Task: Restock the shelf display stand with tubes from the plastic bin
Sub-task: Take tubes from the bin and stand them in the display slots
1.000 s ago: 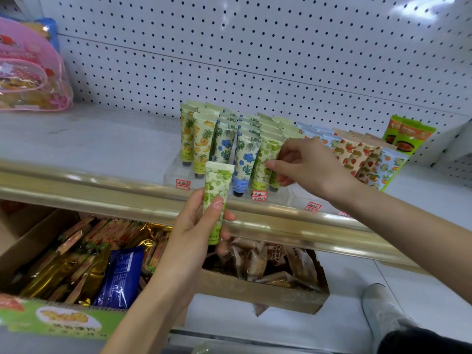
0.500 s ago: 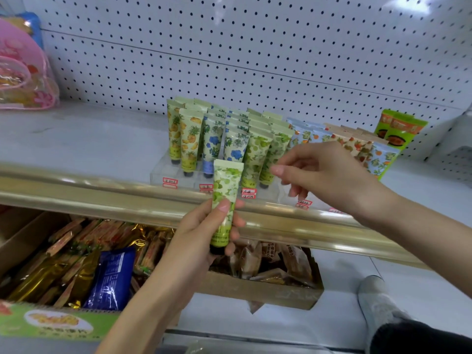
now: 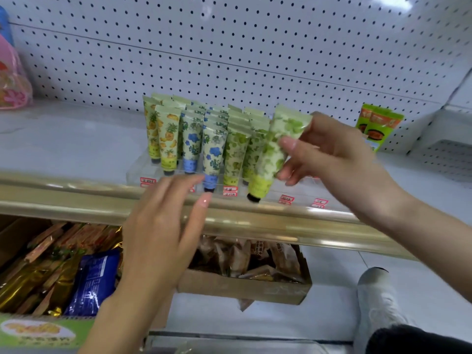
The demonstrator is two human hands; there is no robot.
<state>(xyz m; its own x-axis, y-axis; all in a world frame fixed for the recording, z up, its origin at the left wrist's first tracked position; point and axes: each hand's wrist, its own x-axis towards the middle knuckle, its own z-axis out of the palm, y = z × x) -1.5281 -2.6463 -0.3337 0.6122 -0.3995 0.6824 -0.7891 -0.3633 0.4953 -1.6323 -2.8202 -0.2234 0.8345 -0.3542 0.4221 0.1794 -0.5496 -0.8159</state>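
My right hand (image 3: pixel 337 162) pinches a pale green leaf-printed plastic tube (image 3: pixel 274 154) between thumb and fingers, near its flat crimped end. The tube hangs tilted, its black cap lowest. The fingers behind it are partly covered and blurred, so I cannot count how many touch it.

Just left of the grip stands the clear acrylic display stand (image 3: pixel 139 172), its printed tubes (image 3: pixel 212 149) upright in rows, caps down. The green leaf rows are nearest the grip, blue flower next, yellow pineapple farthest. The held tube overlaps the nearest green row; whether they touch I cannot tell.

Below and left of the grip my left hand (image 3: pixel 161 226) floats flat with fingers straight, holding nothing, over the gold shelf rail (image 3: pixel 255 223).

Behind the right hand, green packets (image 3: pixel 378 123) are half hidden. Under the rail, the left hand partly covers a cardboard box (image 3: pixel 245 290) of snack packs. Far left, the frame edge cuts off a pink bag (image 3: pixel 12 80).
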